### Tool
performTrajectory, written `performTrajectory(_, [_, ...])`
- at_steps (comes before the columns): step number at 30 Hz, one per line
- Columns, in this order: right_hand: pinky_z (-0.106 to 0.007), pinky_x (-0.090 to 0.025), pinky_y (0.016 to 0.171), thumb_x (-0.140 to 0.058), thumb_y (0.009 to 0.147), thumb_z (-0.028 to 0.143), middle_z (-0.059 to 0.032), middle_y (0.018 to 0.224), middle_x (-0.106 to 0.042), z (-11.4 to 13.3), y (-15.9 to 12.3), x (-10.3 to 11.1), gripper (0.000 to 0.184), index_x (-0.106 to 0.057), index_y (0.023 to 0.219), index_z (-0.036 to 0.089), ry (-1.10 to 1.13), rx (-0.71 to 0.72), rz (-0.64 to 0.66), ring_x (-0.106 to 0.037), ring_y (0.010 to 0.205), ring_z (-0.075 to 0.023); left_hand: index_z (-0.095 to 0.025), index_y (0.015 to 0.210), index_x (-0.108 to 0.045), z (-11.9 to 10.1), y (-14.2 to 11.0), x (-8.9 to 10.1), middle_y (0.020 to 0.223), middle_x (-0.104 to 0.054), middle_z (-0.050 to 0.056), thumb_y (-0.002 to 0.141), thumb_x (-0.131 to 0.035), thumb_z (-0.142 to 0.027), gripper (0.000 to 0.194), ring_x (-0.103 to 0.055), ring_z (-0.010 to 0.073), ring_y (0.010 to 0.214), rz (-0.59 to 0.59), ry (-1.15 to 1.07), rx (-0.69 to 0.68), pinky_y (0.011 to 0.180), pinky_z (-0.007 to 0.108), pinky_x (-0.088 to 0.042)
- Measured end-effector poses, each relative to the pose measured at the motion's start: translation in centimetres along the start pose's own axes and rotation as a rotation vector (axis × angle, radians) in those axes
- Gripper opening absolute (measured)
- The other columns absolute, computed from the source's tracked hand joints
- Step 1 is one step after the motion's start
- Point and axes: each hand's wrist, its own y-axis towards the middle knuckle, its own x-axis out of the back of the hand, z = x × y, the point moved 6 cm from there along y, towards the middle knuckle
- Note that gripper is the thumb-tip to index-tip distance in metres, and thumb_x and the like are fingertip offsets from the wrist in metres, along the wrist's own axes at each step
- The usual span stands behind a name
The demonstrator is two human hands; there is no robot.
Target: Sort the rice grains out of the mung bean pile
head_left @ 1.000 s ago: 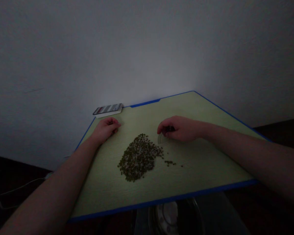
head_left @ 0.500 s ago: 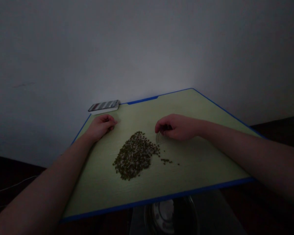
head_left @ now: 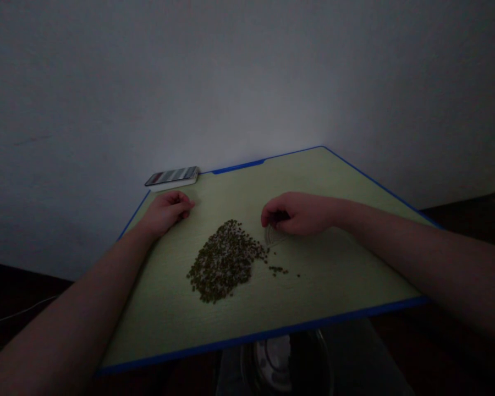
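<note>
Dim grey wall (head_left: 247, 82) is backing a pale, blue-edged table (head_left: 313, 280). Nearest, a metal basin (head_left: 272, 360) is sitting below the front edge. Pile of small green-brown seeds or beans (head_left: 223, 267) is lying mid-table, long axis running lower left to upper right; strays (head_left: 277, 270) are lying just right of it. Right hand (head_left: 303, 212) is being the nearer one: curled fingers are apparently gripping a clear plastic protractor (head_left: 273, 236), its lower left corner sitting just beside the pile's right tip. So pile is lying left and personward of those fingertips. Left hand (head_left: 167, 212) is resting up-left of pile, fingers curled; can't tell if holding anything. Farther, a phone (head_left: 172, 176) is lying on a white box (head_left: 175, 184).
</note>
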Motion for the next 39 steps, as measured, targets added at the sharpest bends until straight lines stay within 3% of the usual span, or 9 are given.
performTrajectory(13, [-0.023, -0.041, 0.061, -0.053, 0.069, 0.005, -0.0023, 0.078, -0.07, 1.2, -0.4, -0.2, 0.035, -0.071, 0.097, 0.016, -0.04, 0.051, 0.028, -0.058, 0.064, -0.0131, -0.018, 0.065, -0.053, -1.1, -0.5, -0.3, 0.05, -0.052, -0.004, 0.065, -0.067, -0.034, 0.022, -0.04, 0.007, 0.041, -0.023, 0.073, 0.0, 0.042, 0.021, -0.028])
performTrajectory(23, [-0.023, -0.041, 0.062, -0.053, 0.071, 0.008, -0.0043, 0.081, -0.07, 1.7, -0.5, -0.4, 0.035, -0.069, 0.101, 0.015, -0.044, 0.074, 0.057, -0.058, 0.066, -0.0134, -0.017, 0.065, -0.053, -2.5, -1.3, -2.2, 0.047, -0.047, -0.005, 0.069, -0.066, -0.044, 0.03, -0.037, 0.0067, 0.04, 0.132, 0.112, -0.077, 0.04, 0.02, -0.027])
performTrajectory(39, [-0.023, -0.038, 0.059, -0.055, 0.073, 0.013, -0.0021, 0.073, -0.066, 1.9, -0.8, -0.3, 0.033, -0.069, 0.103, 0.015, -0.099, 0.108, 0.081, -0.055, 0.061, -0.0118, -0.017, 0.067, -0.056, -2.4, -1.2, -2.2, 0.047, -0.048, -0.005, 0.067, -0.065, -0.044, 0.028, -0.038, 0.0073, 0.041, 0.121, 0.116, -0.064, 0.041, 0.021, -0.028])
